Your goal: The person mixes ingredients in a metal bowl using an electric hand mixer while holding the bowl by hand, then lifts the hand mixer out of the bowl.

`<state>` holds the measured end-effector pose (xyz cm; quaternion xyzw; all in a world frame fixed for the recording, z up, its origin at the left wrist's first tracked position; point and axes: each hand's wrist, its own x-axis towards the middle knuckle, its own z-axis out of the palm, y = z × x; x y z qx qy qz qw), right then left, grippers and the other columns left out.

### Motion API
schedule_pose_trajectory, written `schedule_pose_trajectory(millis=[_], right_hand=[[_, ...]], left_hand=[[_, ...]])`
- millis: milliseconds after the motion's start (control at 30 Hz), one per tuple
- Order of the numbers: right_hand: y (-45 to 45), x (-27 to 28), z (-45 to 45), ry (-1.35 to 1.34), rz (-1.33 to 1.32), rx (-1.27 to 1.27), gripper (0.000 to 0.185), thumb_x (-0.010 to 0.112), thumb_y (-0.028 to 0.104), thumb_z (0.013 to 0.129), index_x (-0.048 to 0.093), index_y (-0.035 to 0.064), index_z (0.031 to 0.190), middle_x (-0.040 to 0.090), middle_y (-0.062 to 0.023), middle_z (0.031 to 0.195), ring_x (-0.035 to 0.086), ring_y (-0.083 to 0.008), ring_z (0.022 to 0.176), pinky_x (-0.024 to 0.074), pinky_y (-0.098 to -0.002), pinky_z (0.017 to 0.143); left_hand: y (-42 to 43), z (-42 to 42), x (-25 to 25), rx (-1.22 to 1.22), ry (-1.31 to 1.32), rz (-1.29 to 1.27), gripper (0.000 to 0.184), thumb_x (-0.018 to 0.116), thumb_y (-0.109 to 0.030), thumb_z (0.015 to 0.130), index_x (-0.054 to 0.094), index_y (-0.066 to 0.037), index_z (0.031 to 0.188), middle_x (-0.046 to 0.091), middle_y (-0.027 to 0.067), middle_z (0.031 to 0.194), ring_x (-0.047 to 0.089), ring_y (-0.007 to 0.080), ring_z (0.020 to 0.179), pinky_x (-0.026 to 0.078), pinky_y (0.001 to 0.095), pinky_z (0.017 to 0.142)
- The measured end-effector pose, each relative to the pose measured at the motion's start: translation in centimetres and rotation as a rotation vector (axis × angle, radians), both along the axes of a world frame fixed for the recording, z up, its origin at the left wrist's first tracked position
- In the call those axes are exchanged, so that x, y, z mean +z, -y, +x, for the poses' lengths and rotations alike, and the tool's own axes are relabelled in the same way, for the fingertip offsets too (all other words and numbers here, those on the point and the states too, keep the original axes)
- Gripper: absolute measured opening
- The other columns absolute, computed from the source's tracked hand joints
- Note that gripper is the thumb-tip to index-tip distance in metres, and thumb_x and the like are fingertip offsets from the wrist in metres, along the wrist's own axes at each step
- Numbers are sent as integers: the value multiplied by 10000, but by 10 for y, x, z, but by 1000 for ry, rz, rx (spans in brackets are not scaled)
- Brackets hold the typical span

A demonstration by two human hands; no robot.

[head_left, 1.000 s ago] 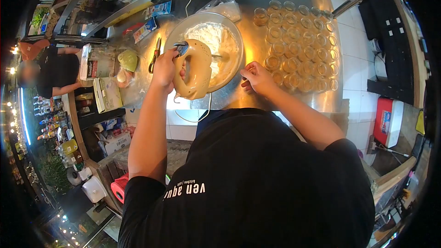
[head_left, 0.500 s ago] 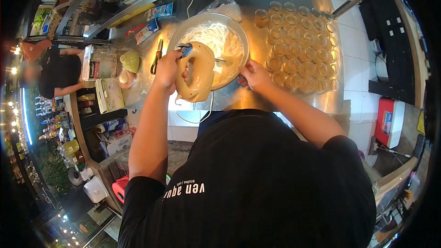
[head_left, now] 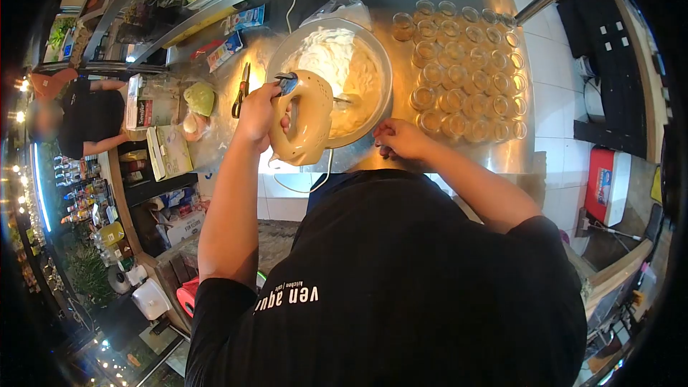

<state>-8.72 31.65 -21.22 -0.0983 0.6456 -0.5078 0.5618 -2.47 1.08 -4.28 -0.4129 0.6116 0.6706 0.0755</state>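
Observation:
My left hand (head_left: 259, 116) is wrapped round the handle of a cream-coloured hand mixer (head_left: 313, 125). The mixer's beater reaches into a large round bowl (head_left: 389, 64), which holds a white, fluffy mass (head_left: 326, 50) beside a tan, creamy one (head_left: 364, 82). My right hand (head_left: 401, 140) is by the bowl's lower right rim, its fingers curled; whether they touch the rim or hold anything is hidden. Scissors with dark handles (head_left: 239, 105) lie left of the bowl.
Rows of glass jars (head_left: 453, 77) stand on the right of the steel table (head_left: 401, 161). A plastic bag (head_left: 347, 8) lies behind the bowl. Cartons (head_left: 228, 52), a green bag (head_left: 199, 99) and boxes (head_left: 169, 150) are at left. Another person (head_left: 99, 118) stands at far left.
The bowl has shifted and turned, with the white mass moving within view. My right hand went up to the rim, then back down a little. My left hand still grips the mixer.

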Motion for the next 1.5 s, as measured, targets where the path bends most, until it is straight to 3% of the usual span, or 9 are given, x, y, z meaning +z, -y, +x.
schedule_pose_trajectory(millis=[333,433,500,700,900,1033,1133,1200,1500], right_hand=[[-4,-4,12,-2,-18,-104,215,668,153,993,625,38,1170,702,-56,894,723,-155,731,551,-313,580],[-5,-1,9,-25,47,-8,224,637,127,1034,601,18,1226,700,-73,982,724,-153,818,589,-294,717],[-5,-6,8,-83,-8,-78,312,687,187,997,576,7,1227,706,-75,905,736,-174,739,560,-324,564],[3,11,0,-111,24,-309,533,717,317,1005,463,-28,1322,685,-131,984,735,-197,713,572,-331,562],[6,20,-1,-72,-66,-531,374,640,332,1068,484,49,1259,632,-106,952,726,-217,748,601,-341,607],[8,13,8,-122,-96,-533,345,635,326,1064,576,-2,1152,693,-102,898,731,-185,716,563,-327,588],[4,17,15,-314,11,-241,281,617,298,1072,639,18,1082,724,-71,867,731,-168,722,569,-340,632],[-1,17,12,-80,-17,136,260,640,288,1052,658,31,1093,755,-62,902,735,-169,729,572,-349,666],[-10,0,12,-271,23,-196,346,685,137,969,551,-5,1255,708,-123,923,748,-195,755,594,-346,630]], left_hand=[[-2,5,1,-12,18,5,287,496,-285,1045,621,-45,1140,599,71,789,535,177,527,466,357,490],[-3,6,1,-18,7,4,287,502,-284,1043,628,-40,1125,602,72,789,536,178,523,466,359,487],[-4,7,1,-24,9,4,290,505,-285,1043,632,-37,1119,602,73,790,536,178,523,466,359,485],[-5,9,2,-26,8,-1,279,508,-289,1043,626,-40,1094,592,71,782,534,176,521,465,354,485],[-5,11,2,-26,13,35,331,478,-284,1049,624,-47,1230,581,65,788,535,168,530,467,343,486],[-9,9,2,-44,-4,27,354,468,-276,1051,610,-47,1281,582,62,800,535,160,535,471,339,487],[-12,8,-1,-54,-26,11,352,471,-268,1049,607,-46,1286,583,62,802,535,158,535,473,340,485],[-14,7,-2,-64,-45,5,351,473,-265,1049,607,-44,1286,583,63,803,535,157,534,474,340,483],[-25,19,9,-73,-30,-65,350,489,-247,1039,628,-17,1262,582,62,779,535,156,525,471,331,484]])
